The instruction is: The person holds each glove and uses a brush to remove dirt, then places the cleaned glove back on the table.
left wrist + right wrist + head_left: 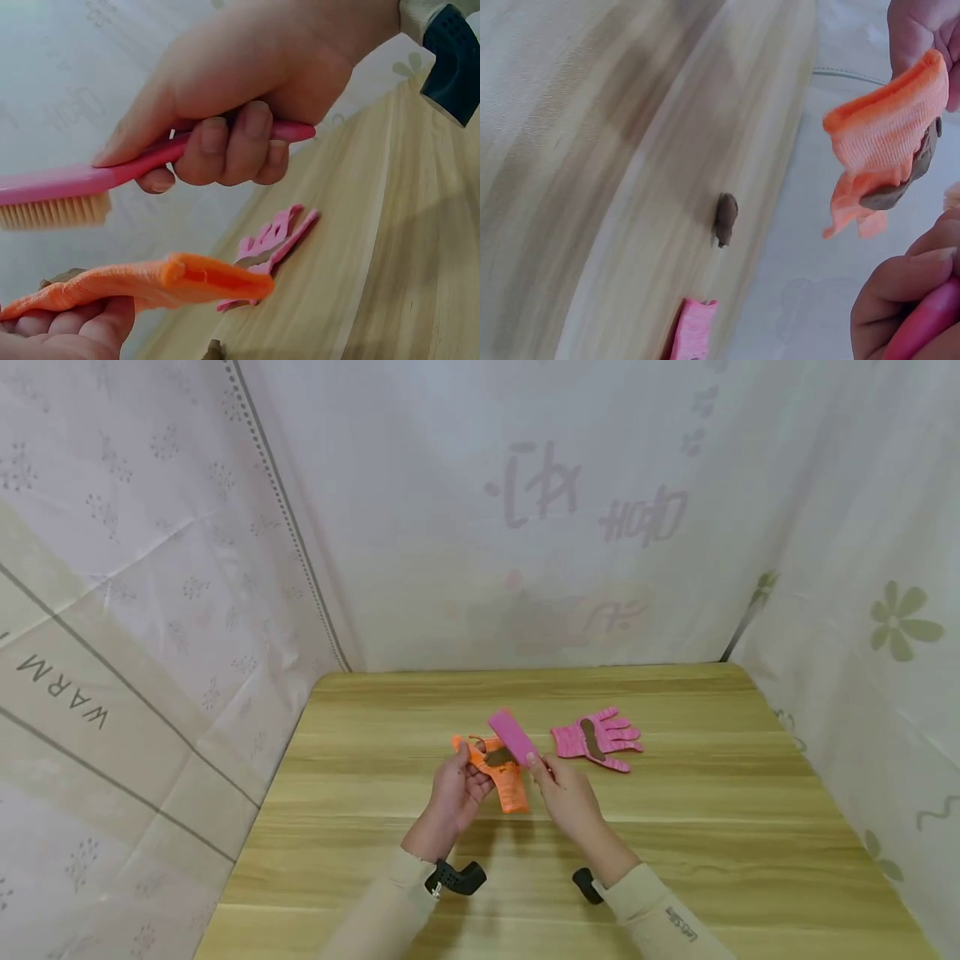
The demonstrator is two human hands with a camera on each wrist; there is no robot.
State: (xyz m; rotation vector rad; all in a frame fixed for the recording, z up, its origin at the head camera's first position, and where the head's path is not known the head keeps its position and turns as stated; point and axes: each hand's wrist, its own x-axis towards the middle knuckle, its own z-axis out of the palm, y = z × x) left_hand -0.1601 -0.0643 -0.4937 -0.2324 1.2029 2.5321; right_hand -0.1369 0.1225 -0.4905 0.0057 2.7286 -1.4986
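Right hand [572, 795] grips a pink brush [513, 738]; left hand [456, 783] pinches an orange glove [512, 788], apparently mud-smeared.

A yellow-brown, wood-grained tabletop [712, 827] spread beneath the grip, soft shadows [517, 833] falling across it. Beyond the grip hung a whitish cloth backdrop [420, 527] with faint grey lettering; to the grip's left, a pale patterned fabric wall [187, 635] reading "WARM"; to its right, a whitish flower-printed fabric wall [847, 710].
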